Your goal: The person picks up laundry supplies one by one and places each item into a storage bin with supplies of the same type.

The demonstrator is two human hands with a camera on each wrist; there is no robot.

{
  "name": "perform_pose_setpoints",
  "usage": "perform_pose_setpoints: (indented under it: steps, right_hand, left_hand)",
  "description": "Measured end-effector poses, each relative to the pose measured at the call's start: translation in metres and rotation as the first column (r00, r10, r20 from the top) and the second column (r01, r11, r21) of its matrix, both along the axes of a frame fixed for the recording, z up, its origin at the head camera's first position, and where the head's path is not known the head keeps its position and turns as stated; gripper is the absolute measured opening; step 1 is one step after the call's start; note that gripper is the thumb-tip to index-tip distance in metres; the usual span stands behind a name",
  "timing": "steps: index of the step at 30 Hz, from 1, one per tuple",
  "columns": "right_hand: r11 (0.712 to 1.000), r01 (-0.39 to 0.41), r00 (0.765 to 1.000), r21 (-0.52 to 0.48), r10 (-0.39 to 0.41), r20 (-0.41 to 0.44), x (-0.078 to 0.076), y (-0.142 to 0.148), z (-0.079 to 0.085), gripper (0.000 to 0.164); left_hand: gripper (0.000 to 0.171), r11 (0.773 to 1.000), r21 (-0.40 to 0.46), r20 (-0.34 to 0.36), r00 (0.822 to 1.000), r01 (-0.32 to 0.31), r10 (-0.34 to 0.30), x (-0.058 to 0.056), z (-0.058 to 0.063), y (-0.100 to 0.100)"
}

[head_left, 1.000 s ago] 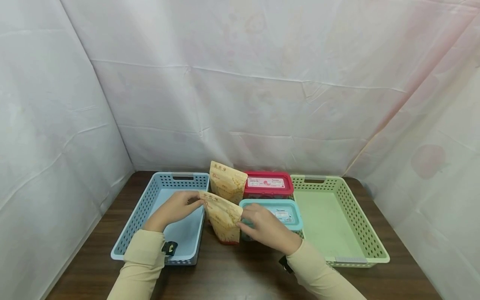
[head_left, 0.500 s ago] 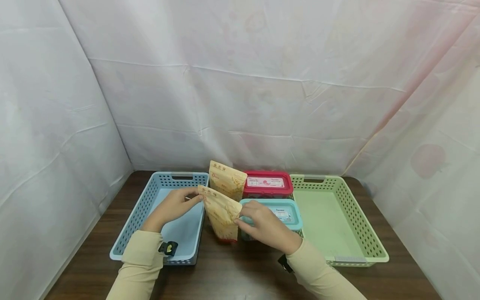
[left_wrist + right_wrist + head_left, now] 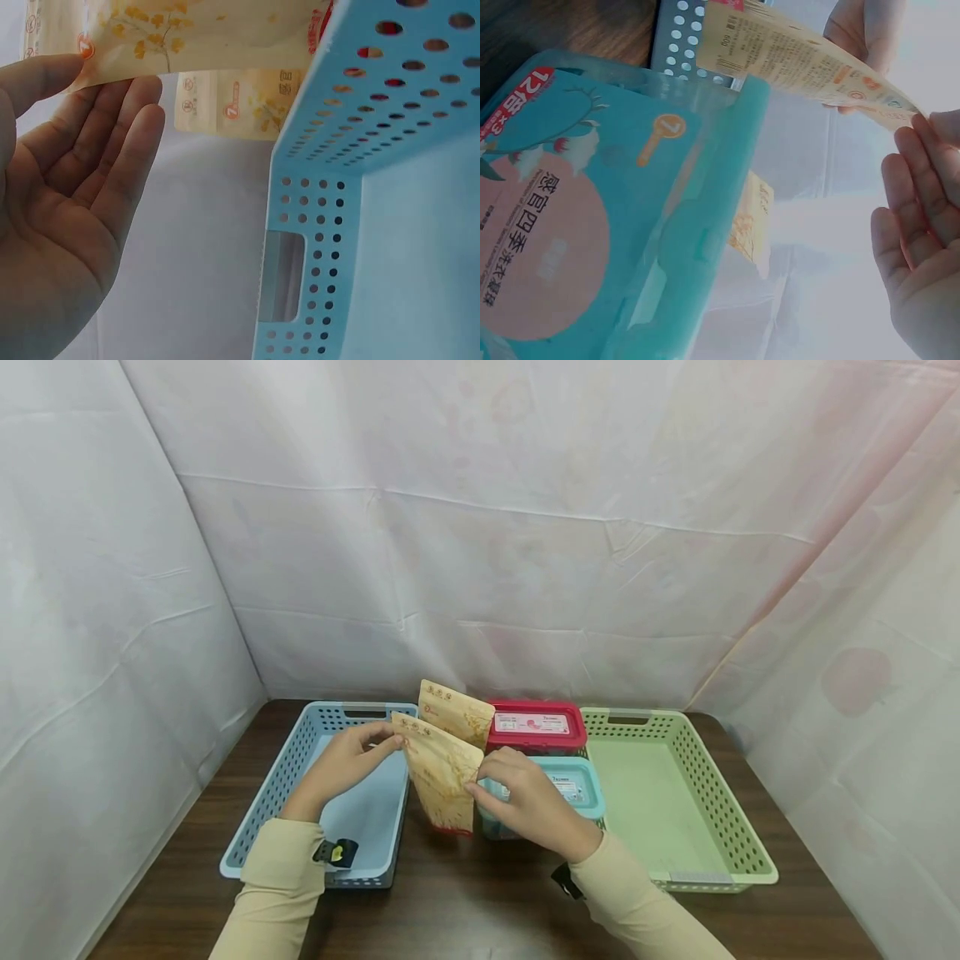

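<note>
A cream stand-up pouch [image 3: 442, 781] with yellow leaf print hangs upright between both hands, its red-trimmed lower end close over the table. My left hand [image 3: 341, 770] pinches its upper left edge, thumb in front and fingers behind, as the left wrist view of that hand [image 3: 82, 180] shows. At the upper right edge, my right hand [image 3: 532, 806] grips it between thumb and fingertips. In the right wrist view, the printed back of the pouch [image 3: 802, 64] faces the camera. A second, matching pouch [image 3: 457, 710] stands just behind, partly covered by the first.
Left of the pouches is a blue perforated basket [image 3: 258, 802]. A tub with a teal lid [image 3: 570, 777] stands under and beside the right hand, and a red-lidded tub [image 3: 536, 727] behind it. A green basket [image 3: 660, 793] lies to the right. White cloth hangs around the table.
Both hands have lifted the front pouch a little and moved it slightly away from me. It now covers more of the rear pouch. Baskets and tubs stay put.
</note>
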State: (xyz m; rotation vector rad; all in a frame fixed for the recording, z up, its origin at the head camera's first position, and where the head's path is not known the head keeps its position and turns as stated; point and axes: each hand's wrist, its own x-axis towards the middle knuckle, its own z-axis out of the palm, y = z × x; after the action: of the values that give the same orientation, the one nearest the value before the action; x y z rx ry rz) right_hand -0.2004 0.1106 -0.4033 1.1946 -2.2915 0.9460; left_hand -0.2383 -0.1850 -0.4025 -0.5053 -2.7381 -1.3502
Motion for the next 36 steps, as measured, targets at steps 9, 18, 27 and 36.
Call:
perform_pose_setpoints:
  steps: [9, 18, 27, 36]
  right_hand:
    - [0.994, -0.022, 0.992, -0.103, 0.035, 0.123, 0.001, 0.000, 0.006, 0.014]
    - [0.986, -0.020, 0.984, -0.166, 0.049, 0.169, 0.000, -0.002, 0.009, 0.010]
    - [0.976, 0.039, 0.969, -0.215, 0.016, 0.245, 0.000, -0.006, 0.014, 0.008]
    - [0.970, 0.085, 0.973, -0.229, -0.031, 0.227, -0.003, -0.010, 0.014, 0.006]
  left_hand:
    - [0.043, 0.983, 0.176, 0.091, 0.995, -0.048, 0.032, 0.005, 0.008, -0.002]
    - [0.045, 0.940, 0.336, 0.115, 0.993, -0.053, 0.015, 0.007, 0.011, -0.005]
    - [0.045, 0.903, 0.423, 0.107, 0.994, -0.076, 0.033, 0.007, 0.008, -0.006]
    - [0.043, 0.886, 0.455, 0.081, 0.995, -0.094, 0.065, 0.008, 0.009, -0.008]
